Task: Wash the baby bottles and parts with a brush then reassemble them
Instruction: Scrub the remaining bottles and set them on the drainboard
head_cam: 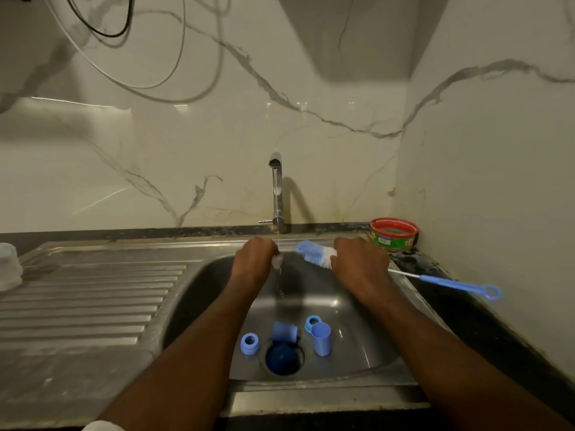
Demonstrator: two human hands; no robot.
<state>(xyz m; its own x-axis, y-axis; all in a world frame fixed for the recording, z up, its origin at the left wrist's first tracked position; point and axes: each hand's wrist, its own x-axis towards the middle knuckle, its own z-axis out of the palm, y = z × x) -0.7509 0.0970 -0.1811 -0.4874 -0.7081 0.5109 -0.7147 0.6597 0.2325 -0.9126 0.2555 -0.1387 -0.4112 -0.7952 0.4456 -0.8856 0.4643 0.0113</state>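
Note:
My left hand (256, 258) grips a small clear part (277, 260), probably a teat, under the thin stream from the tap (276, 188). My right hand (361, 262) holds the bottle brush (315, 253) near its blue-and-white bristle head; the blue handle with a ring end (460, 286) sticks out to the right over the sink's edge. On the sink floor lie two blue screw rings (249, 343) (312, 322), a blue cap on its side (284, 331), and an upright blue cap (321, 339). A dark blue piece (282, 359) sits in the drain.
The steel sink (357, 362) has a ribbed draining board (93, 293) on the left, with a clear container (9, 265) at its far left edge. A red-and-green tub (394, 234) stands at the back right corner. Marble walls close in behind and on the right.

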